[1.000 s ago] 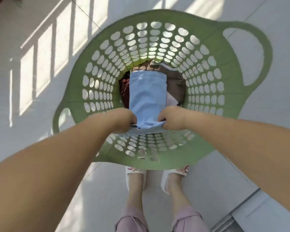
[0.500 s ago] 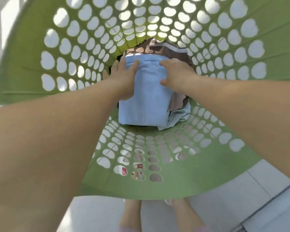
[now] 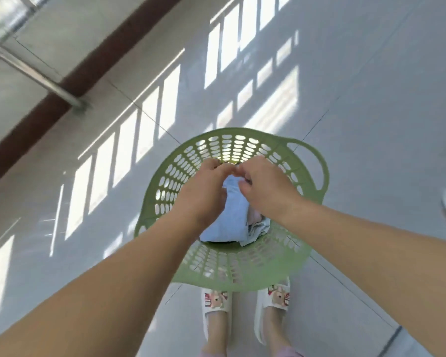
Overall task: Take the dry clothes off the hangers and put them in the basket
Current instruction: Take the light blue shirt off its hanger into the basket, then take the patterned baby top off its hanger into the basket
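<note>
Both forearms are bare with no sleeves, the feet wear white open-toed slippers (image 3: 245, 309) with a cartoon animal print, and pale pink trouser hems (image 3: 289, 353) show above them.

Folded clothes (image 3: 232, 217) fill the basket (image 3: 242, 274) bottom; open tiled floor (image 3: 371, 112) surrounds its perforated walls.

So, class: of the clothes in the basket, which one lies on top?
The light blue cloth: folded flat, it covers the middle of the green basket, while the pale pieces only peek out from beneath its right edge.
</note>
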A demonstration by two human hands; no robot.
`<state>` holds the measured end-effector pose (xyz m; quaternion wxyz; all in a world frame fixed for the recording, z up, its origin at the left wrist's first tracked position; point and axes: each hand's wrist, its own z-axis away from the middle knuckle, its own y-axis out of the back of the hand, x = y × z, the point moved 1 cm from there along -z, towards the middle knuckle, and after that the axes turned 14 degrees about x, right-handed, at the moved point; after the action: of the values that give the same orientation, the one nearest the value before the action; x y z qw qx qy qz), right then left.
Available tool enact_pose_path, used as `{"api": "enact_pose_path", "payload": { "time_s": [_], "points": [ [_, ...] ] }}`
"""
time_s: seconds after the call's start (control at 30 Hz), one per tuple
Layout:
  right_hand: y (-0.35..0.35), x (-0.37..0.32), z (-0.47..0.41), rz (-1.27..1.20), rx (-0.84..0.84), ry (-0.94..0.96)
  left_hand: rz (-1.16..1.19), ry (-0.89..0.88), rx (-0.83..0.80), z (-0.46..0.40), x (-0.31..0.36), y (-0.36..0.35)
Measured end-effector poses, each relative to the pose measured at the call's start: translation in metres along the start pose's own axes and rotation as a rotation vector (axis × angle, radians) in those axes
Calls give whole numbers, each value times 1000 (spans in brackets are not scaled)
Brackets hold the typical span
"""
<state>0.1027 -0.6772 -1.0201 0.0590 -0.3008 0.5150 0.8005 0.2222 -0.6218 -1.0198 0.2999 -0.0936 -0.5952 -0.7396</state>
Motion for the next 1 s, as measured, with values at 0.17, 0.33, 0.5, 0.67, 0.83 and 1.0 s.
{"api": "enact_pose_path", "payload": {
  "time_s": [0.17, 0.33, 0.5, 0.67, 0.83, 1.0],
  "points": [
    [113, -75, 30, -57, 76, 93, -44, -184, 120, 11, 67, 126],
    [241, -141, 66, -123, 275, 160, -86, -409, 267, 35, 155, 252],
    [346, -206, 108, -139, 454, 266, -104, -520, 431, 70, 225, 358],
    [447, -274, 160, -187, 721, 385, 5, -645, 659, 116, 293, 464],
    [517, -320, 206, -234, 1063, 468, 68, -752, 859, 158, 353, 535],
    [574, -346, 250, -205, 1279, 485, 118, -898, 961, 197, 409, 583]
  ]
}}
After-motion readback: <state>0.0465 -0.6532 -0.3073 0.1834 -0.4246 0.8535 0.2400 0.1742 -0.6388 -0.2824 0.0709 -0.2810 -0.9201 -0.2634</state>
